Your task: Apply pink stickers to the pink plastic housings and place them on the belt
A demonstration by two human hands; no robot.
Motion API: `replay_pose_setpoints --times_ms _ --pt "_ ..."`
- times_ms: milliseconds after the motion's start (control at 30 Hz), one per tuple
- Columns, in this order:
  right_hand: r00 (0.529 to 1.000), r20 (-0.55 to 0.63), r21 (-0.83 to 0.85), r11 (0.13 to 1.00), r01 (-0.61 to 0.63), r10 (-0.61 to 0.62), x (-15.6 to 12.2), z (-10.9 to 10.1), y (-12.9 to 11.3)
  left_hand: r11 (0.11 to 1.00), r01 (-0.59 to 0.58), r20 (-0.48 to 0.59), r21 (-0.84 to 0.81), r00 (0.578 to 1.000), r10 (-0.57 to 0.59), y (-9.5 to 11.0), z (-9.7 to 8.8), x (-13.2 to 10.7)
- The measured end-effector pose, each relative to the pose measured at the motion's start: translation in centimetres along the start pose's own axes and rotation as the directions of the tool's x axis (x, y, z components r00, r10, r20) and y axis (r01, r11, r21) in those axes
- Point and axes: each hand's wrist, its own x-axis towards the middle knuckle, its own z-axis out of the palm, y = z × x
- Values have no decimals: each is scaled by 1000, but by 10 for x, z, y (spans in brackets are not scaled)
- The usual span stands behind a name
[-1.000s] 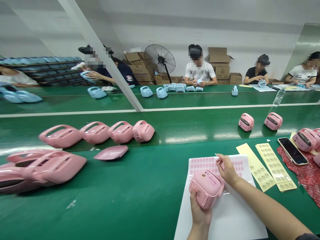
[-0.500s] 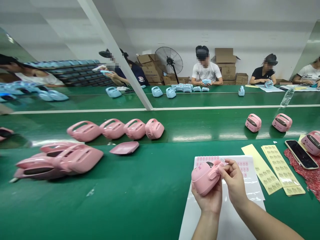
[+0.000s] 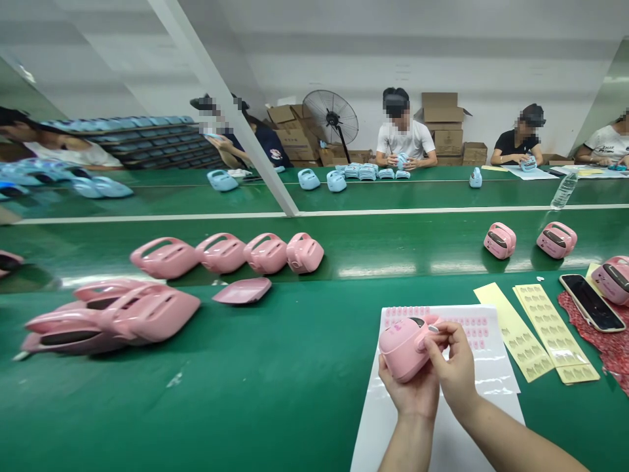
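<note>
My left hand (image 3: 411,391) cups a small pink plastic device (image 3: 403,344) from below, above a white sticker sheet (image 3: 484,373) on the green table. My right hand (image 3: 455,362) is closed in a pinch against the device's right end, by its handle. Whatever sits between the pinching fingertips is too small to make out. Rows of small pink stickers (image 3: 472,326) run along the sheet's far edge.
Several pink devices (image 3: 226,253) stand in a row at left, with a loose pink lid (image 3: 242,290) and more shells (image 3: 111,319). Yellow sticker strips (image 3: 545,331), a phone (image 3: 591,302) and finished pink units (image 3: 500,240) lie at right. Other people work across the far table.
My left hand lifted and turned the pink device on its side. My right hand came off the sticker sheet and now pinches at the device's end.
</note>
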Motion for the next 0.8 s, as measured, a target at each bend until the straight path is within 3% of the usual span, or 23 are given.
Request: replay_pose_setpoints --times_ms 100,233,300,400,500,633,800 --pt "978 -50 -165 967 193 -204 -1 0 5 999 8 -1 39 1000 -8 0 2 -2" --pt "863 75 -399 778 486 -500 2 -6 14 1000 8 -47 13 999 -7 -1 -4 0" --pt "815 179 -489 669 560 -551 5 -12 17 1000 -23 -76 -3 997 23 -2 -7 2" --pt "787 308 -544 580 607 -534 10 -23 18 999 -41 -63 -3 997 40 -1 -5 2" --pt "786 314 -522 595 611 -532 15 -34 18 999 -52 -65 -10 997 52 3 2 0" --pt "807 282 -419 690 591 -519 15 -39 15 997 -31 -124 -64 992 23 3 10 -5" --pt "917 233 -406 825 393 -322 14 -29 9 990 -11 -205 -139 979 -18 -4 10 -8"
